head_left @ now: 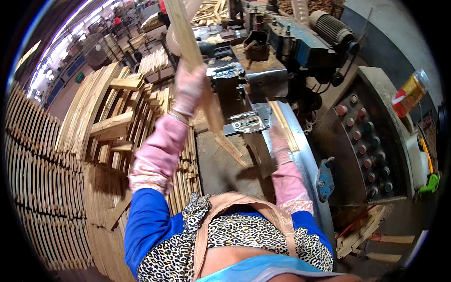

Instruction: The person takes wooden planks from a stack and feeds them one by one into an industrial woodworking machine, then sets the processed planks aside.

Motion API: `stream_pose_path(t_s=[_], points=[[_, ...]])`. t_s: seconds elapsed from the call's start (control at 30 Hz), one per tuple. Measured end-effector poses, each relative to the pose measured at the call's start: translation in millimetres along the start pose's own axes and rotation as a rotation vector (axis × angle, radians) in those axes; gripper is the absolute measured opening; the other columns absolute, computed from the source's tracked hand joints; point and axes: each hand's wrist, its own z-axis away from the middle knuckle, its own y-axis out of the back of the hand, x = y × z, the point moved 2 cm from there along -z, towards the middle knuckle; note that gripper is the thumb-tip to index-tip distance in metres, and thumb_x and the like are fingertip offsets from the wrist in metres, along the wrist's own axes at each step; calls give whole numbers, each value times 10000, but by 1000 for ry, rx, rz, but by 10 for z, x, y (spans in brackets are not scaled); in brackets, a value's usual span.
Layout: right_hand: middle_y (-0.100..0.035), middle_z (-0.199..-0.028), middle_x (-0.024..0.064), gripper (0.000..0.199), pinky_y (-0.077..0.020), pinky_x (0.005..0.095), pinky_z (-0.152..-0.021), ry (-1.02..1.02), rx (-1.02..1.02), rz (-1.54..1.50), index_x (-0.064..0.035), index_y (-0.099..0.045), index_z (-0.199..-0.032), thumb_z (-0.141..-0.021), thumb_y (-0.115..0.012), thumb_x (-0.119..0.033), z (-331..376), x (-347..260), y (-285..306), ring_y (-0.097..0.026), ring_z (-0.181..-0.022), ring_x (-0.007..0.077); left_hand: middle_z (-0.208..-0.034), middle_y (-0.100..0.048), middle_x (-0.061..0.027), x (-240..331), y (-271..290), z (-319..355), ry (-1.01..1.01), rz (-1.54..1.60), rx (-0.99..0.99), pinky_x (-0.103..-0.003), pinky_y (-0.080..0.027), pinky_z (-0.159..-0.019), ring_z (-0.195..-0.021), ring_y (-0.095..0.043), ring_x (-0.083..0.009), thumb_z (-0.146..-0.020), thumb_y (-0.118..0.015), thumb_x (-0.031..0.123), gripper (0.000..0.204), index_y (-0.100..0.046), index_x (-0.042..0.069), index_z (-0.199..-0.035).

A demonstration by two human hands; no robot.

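- Upper centre of the frame: the left hand [190, 89] has its fingers wrapped round a long wooden board [184, 35], which slants from the top edge down toward the middle.
- Right of centre: the right hand [279, 141] is at the near end of pale wood strips [283, 126] lying along a shiny metal bed [307, 157]. It is motion-blurred, so I cannot tell whether its fingers pinch the strips or merely press on them.
- Between the hands: a metal guide [248, 123] appears close to the board's lower end; whether they touch is unclear.
- Risk: the board could knock the guide or the strips if its lower end swings, since just one hand grips it.
- Risk: the strips could skew if the right hand pushes unevenly.
- Risk: a loose offcut [229, 148] at centre could snag the board if dragged across it.
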Motion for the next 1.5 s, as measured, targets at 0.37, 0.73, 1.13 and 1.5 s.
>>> stream_pose_path(t_s=[0.37,0.73,1.13,1.5], points=[[-698,-1118,167,629,-513,517,-895,-189,-49,1045,-148,-615,-1389,-793,-772,-272,2373,-676,1822,-636,-1041,394,-1076,-614,-105,-1996,-535,2161,558,-97,-592,-274,-439,-786,-904,-535,-162,-941,-655,264,646,-470,-69,-1462],[-687,-1211,148,492,-529,498,-899,-30,314,1104,-125,-635,-1314,-865,-710,-312,1515,-67,1651,-649,-1030,400,-1052,-674,-98,-2293,312,2234,600,-346,-485,-280,-504,-732,-813,-598,-143,-965,-635,202,531,-542,-81,-1405],[-709,-1098,193,508,-531,515,-882,159,188,960,-129,-641,-1332,-849,-740,-247,852,-134,956,-664,-1004,415,-1433,-602,-142,-187,1470,-435,-133,-1130,-283,-393,-487,-1105,-1293,-595,-274,-940,-720,375,652,-494,119,-1495],[-670,-1241,137,549,-499,498,-928,-57,44,1236,-129,-627,-1322,-810,-751,-282,2728,-402,2296,-612,-1093,368,-1259,-660,-266,-657,4995,-791,329,-1876,166,-512,-530,-980,-1184,-639,-432,-853,-635,69,556,-523,97,-1397]])
